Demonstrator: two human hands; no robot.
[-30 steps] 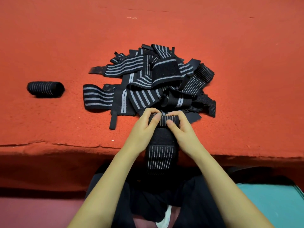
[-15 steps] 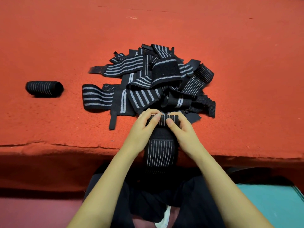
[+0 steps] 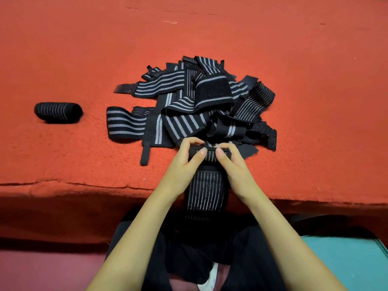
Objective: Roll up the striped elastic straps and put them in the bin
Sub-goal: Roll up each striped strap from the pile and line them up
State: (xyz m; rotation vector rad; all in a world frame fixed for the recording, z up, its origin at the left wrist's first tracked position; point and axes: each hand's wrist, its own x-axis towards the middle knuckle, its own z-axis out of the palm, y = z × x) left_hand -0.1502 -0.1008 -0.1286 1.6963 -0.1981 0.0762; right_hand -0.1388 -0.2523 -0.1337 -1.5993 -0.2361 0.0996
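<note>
Barely begun, I judge: one finished black roll with thin grey stripes (image 3: pixel 57 112) lies well left of the tangled heap of black-and-grey striped elastic straps (image 3: pixel 199 106) on the red felt surface (image 3: pixel 294 59). Just nearer than the heap, the left grip (image 3: pixel 184 159) and right grip (image 3: pixel 233 164) pinch a half-rolled thin-striped black strap (image 3: pixel 210 156), its tail hanging over the edge. Many straps remain loose, and none is visibly binned.

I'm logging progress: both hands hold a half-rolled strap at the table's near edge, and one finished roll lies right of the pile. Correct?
Not quite. The head view shows the finished roll lying left of the pile, not right. The rest holds: the left hand and right hand hold a half-rolled strap at the table's near edge.
</note>
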